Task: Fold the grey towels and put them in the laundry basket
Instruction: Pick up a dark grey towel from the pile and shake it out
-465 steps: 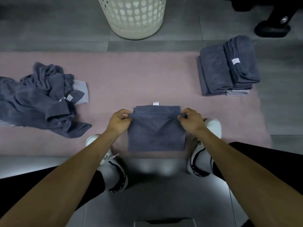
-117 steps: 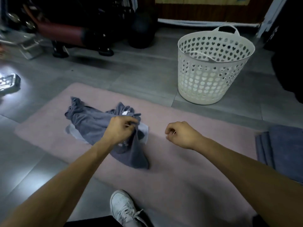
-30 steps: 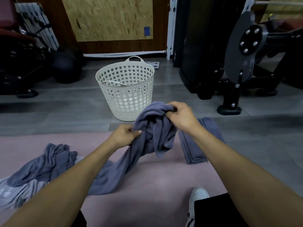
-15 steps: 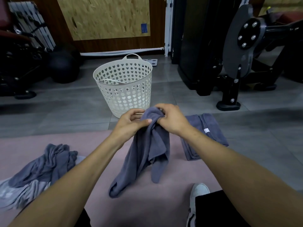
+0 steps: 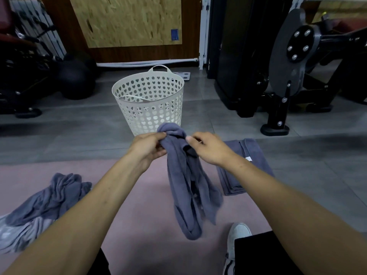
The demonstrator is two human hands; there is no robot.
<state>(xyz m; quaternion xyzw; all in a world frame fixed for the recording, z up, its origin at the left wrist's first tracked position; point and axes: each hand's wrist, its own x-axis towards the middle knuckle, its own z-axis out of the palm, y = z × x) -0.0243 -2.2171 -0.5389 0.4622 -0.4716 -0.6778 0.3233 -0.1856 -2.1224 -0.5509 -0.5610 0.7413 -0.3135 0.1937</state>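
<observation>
— Gym flooring with a pink mat (image 5: 139, 195) is lying underfoot; unfolded towels (image 5: 49, 197) are heaping at the left. Who's holding the grey towel (image 5: 188, 187)?

— Left hand (image 5: 147, 147) is pinching its bunched top; right hand (image 5: 208, 148), fingers loosely curled, is touching beside it. It's hanging lengthwise straight down between them, with the laundry basket (image 5: 151, 104) standing beyond and the folded stack (image 5: 244, 165) lying right.

Grey towel (image 5: 188, 187): bunched, unfolded, hanging mid-frame from its gathered top, lower end looped above pink mat. Folded grey towels (image 5: 246, 165): flat stack, right of centre. Unfolded grey towels (image 5: 45, 199): crumpled heap, lower left. Laundry basket (image 5: 149, 100): white, heart-perforated, upright, upper centre on grey floor.
</observation>
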